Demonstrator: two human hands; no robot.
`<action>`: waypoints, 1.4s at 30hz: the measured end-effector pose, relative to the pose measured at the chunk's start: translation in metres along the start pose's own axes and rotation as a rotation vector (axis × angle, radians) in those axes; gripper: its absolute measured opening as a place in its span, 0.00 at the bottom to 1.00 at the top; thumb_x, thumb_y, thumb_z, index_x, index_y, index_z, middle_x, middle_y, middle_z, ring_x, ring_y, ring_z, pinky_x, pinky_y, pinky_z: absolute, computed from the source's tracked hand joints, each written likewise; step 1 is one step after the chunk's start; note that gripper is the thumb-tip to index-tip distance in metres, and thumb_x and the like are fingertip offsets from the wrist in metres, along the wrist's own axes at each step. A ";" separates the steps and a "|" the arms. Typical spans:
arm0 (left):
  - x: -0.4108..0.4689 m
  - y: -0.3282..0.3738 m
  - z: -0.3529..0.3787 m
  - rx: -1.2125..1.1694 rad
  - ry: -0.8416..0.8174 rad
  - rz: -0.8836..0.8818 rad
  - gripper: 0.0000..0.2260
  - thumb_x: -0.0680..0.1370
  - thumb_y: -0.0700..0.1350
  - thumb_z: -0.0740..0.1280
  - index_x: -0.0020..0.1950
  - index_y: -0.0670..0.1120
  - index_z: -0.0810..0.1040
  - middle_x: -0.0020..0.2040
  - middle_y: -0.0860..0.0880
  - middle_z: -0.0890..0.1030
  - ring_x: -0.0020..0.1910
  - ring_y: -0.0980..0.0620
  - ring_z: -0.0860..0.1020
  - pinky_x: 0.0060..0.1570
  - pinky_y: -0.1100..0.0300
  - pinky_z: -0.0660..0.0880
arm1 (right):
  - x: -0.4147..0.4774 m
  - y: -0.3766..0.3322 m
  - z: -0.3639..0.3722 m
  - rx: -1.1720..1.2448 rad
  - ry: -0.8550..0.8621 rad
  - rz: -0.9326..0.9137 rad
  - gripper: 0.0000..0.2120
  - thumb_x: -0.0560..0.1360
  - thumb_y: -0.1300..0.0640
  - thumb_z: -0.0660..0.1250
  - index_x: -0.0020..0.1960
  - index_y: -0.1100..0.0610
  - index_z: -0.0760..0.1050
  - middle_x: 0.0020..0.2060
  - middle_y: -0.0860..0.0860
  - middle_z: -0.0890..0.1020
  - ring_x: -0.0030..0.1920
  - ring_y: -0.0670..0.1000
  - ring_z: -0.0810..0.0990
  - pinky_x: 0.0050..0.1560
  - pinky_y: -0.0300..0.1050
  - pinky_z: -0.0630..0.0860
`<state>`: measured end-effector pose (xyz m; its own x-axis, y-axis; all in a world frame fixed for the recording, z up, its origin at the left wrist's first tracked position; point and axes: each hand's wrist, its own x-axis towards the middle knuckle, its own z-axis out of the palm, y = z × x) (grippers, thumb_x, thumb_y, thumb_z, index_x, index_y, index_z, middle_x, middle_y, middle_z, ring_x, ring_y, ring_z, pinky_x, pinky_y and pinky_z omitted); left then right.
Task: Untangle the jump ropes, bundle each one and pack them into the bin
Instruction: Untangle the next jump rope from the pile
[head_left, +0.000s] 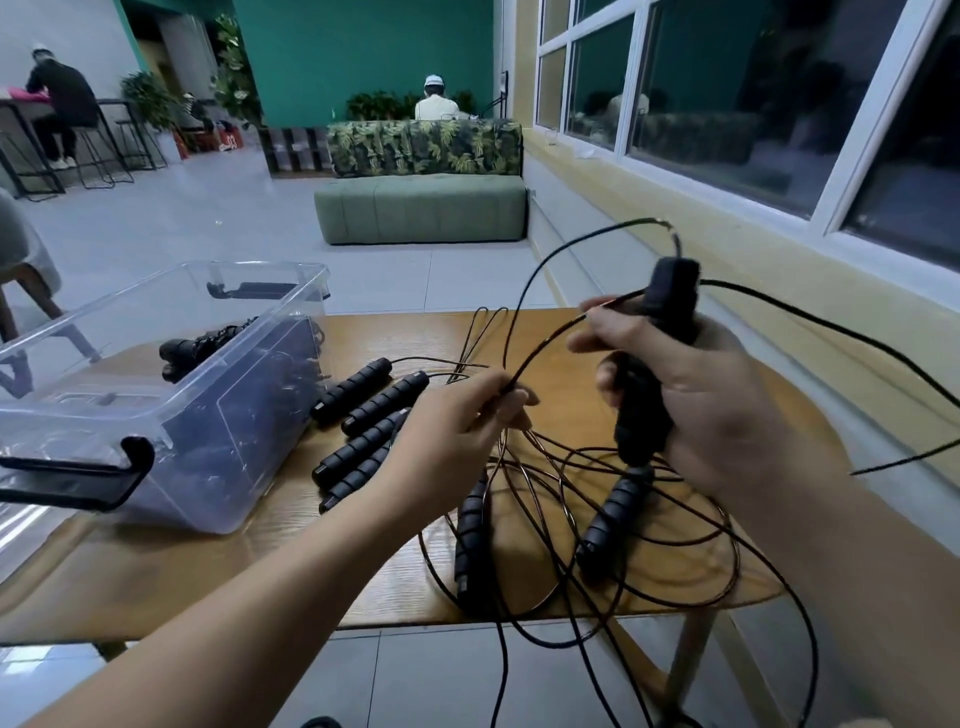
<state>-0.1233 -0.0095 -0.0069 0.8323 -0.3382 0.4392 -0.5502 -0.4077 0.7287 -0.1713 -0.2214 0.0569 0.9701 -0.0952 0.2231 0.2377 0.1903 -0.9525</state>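
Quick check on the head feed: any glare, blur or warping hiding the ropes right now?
Head view: wide-angle warp tilts the window frame; head view: sheen on the clear bin veils the bundle inside; head view: dim, even light, the tangled cords read sharp, the raised handles slightly soft.

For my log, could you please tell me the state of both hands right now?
Left hand: closed, pinching a black rope cord.
Right hand: closed, gripping a black handle.
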 end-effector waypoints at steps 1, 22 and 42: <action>-0.001 0.002 0.001 0.021 -0.004 0.022 0.06 0.86 0.46 0.66 0.55 0.52 0.84 0.45 0.56 0.86 0.49 0.56 0.85 0.53 0.47 0.81 | -0.001 0.004 0.003 -0.051 -0.023 0.001 0.11 0.79 0.59 0.74 0.59 0.61 0.82 0.48 0.60 0.88 0.36 0.51 0.81 0.38 0.42 0.77; -0.008 0.000 0.006 0.044 -0.078 0.016 0.04 0.84 0.45 0.69 0.53 0.50 0.84 0.43 0.56 0.86 0.45 0.53 0.85 0.48 0.47 0.81 | -0.006 -0.008 0.010 0.022 -0.069 -0.014 0.04 0.79 0.62 0.73 0.51 0.62 0.81 0.42 0.60 0.86 0.34 0.52 0.80 0.36 0.42 0.77; -0.006 0.008 0.009 0.114 -0.066 0.114 0.09 0.85 0.45 0.64 0.46 0.53 0.78 0.37 0.53 0.83 0.37 0.53 0.82 0.39 0.48 0.78 | -0.003 0.033 0.013 -0.318 -0.128 -0.030 0.04 0.79 0.61 0.76 0.50 0.63 0.84 0.38 0.56 0.87 0.34 0.54 0.82 0.35 0.47 0.78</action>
<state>-0.1334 -0.0183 -0.0085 0.7602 -0.4409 0.4771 -0.6476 -0.4564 0.6101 -0.1653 -0.2025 0.0273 0.9660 0.0311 0.2567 0.2586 -0.1263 -0.9577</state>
